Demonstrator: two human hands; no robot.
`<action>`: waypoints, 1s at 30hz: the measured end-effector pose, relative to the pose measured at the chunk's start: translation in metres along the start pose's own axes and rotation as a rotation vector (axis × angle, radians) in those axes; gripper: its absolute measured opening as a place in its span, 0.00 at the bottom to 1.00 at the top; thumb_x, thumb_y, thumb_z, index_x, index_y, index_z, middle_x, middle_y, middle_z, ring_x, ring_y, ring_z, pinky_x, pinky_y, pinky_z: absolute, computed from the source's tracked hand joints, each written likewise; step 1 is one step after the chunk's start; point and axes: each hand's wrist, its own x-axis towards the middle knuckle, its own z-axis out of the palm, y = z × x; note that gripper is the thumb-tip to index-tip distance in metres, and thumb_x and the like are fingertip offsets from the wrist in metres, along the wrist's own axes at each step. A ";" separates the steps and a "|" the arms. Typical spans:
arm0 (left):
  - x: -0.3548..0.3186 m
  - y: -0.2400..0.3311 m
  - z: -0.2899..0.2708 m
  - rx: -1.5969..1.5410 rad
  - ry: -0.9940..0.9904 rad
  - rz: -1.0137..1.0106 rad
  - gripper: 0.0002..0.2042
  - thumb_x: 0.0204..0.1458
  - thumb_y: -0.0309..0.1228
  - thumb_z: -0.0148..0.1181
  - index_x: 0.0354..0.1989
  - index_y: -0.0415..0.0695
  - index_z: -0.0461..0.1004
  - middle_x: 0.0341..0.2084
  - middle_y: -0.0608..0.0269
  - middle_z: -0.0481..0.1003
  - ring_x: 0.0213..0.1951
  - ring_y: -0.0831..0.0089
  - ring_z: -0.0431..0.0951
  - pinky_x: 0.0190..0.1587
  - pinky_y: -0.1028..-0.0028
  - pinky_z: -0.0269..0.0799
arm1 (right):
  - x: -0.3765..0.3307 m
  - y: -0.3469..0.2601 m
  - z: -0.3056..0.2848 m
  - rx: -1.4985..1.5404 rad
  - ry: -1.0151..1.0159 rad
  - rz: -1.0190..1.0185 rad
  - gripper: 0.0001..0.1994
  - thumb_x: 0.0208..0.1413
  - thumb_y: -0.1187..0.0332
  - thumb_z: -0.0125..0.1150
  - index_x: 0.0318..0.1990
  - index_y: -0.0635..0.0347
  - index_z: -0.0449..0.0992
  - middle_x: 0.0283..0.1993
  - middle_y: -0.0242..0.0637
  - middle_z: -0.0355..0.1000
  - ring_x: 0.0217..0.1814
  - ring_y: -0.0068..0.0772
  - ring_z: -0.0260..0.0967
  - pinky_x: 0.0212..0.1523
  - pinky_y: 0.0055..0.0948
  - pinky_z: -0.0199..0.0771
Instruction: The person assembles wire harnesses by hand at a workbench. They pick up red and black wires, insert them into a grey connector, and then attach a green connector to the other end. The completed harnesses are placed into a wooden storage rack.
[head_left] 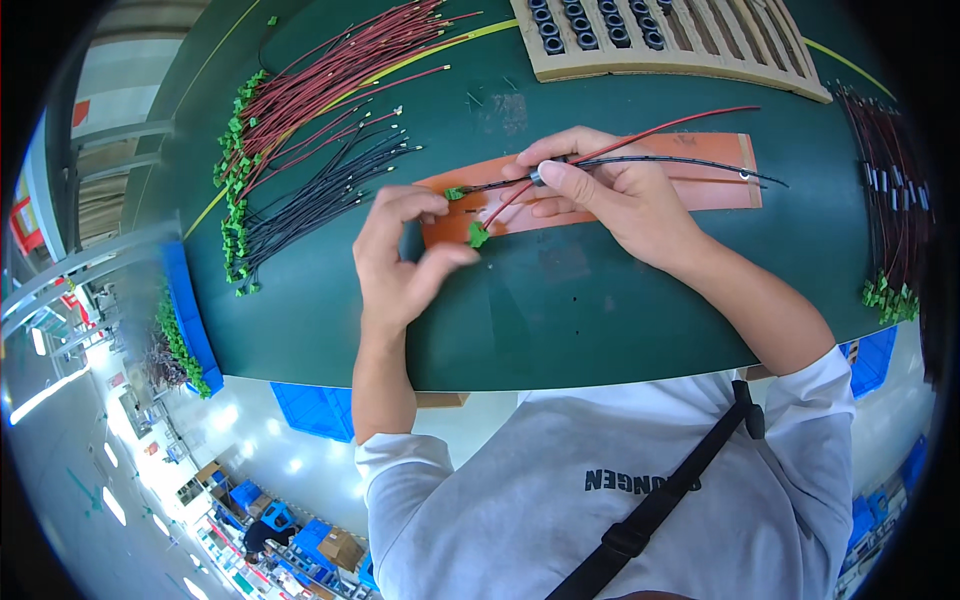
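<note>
My right hand (pixel 620 195) pinches a dark ring (pixel 538 177), which looks like a ferrite core, between thumb and fingers. A red wire (pixel 680 123) and a black wire (pixel 690 160) run through it and stick out to the right. Their left ends carry green connectors (pixel 477 235), one on each wire. Beside these ends is my left hand (pixel 405 250), thumb and fingers spread apart, holding nothing. Both hands are above an orange-brown strip (pixel 720 170) on the green table (pixel 560 340).
Red wires (pixel 330 80) and black wires (pixel 310 195) with green connectors lie at left. A rack (pixel 690 65) with rows of dark rings stands at the far side. Wires with rings (pixel 890 190) lie at far right. Blue bins (pixel 310 408) sit below the table edge.
</note>
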 end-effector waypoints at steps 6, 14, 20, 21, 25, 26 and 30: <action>-0.005 0.017 0.005 -0.015 -0.107 -0.201 0.16 0.47 0.22 0.75 0.43 0.36 0.78 0.34 0.60 0.82 0.35 0.73 0.82 0.38 0.76 0.78 | 0.000 0.001 0.000 -0.069 0.024 -0.005 0.12 0.72 0.70 0.52 0.56 0.68 0.72 0.54 0.42 0.76 0.55 0.30 0.78 0.55 0.29 0.83; -0.007 0.018 0.005 -0.423 0.003 -0.463 0.13 0.48 0.13 0.71 0.42 0.36 0.81 0.36 0.58 0.82 0.39 0.73 0.82 0.44 0.74 0.79 | 0.000 0.003 0.003 -0.034 -0.003 -0.026 0.14 0.71 0.70 0.54 0.59 0.66 0.68 0.54 0.41 0.77 0.54 0.29 0.78 0.53 0.27 0.83; -0.005 0.010 0.006 -0.315 0.074 -0.355 0.12 0.44 0.16 0.74 0.38 0.38 0.83 0.35 0.59 0.82 0.41 0.72 0.77 0.45 0.73 0.74 | 0.000 0.002 -0.001 -0.054 -0.064 -0.027 0.16 0.69 0.72 0.57 0.60 0.64 0.66 0.54 0.42 0.78 0.50 0.27 0.79 0.49 0.26 0.81; -0.006 0.007 0.007 -0.185 0.074 -0.287 0.11 0.44 0.17 0.74 0.37 0.38 0.83 0.35 0.59 0.82 0.41 0.70 0.78 0.45 0.72 0.74 | 0.000 0.004 -0.002 -0.057 -0.069 -0.022 0.16 0.68 0.72 0.58 0.60 0.65 0.67 0.54 0.42 0.78 0.49 0.27 0.79 0.49 0.26 0.81; -0.003 0.006 0.005 0.017 0.040 -0.188 0.11 0.43 0.16 0.74 0.36 0.38 0.82 0.36 0.60 0.82 0.44 0.68 0.77 0.47 0.70 0.72 | -0.001 0.006 -0.004 -0.076 -0.107 -0.076 0.12 0.67 0.72 0.59 0.54 0.63 0.71 0.55 0.44 0.78 0.50 0.26 0.77 0.48 0.25 0.80; -0.003 0.007 0.005 0.020 0.037 -0.184 0.11 0.43 0.16 0.74 0.36 0.38 0.83 0.36 0.60 0.82 0.43 0.68 0.77 0.47 0.70 0.72 | -0.001 0.004 -0.004 -0.075 -0.100 -0.072 0.11 0.67 0.72 0.60 0.54 0.64 0.73 0.54 0.43 0.78 0.50 0.25 0.78 0.49 0.25 0.81; -0.001 0.006 0.002 0.066 0.025 -0.151 0.11 0.43 0.16 0.74 0.35 0.38 0.83 0.35 0.61 0.82 0.43 0.68 0.77 0.47 0.70 0.72 | -0.003 0.003 -0.002 -0.120 -0.087 -0.052 0.12 0.66 0.72 0.62 0.53 0.65 0.78 0.53 0.40 0.79 0.51 0.26 0.78 0.52 0.25 0.80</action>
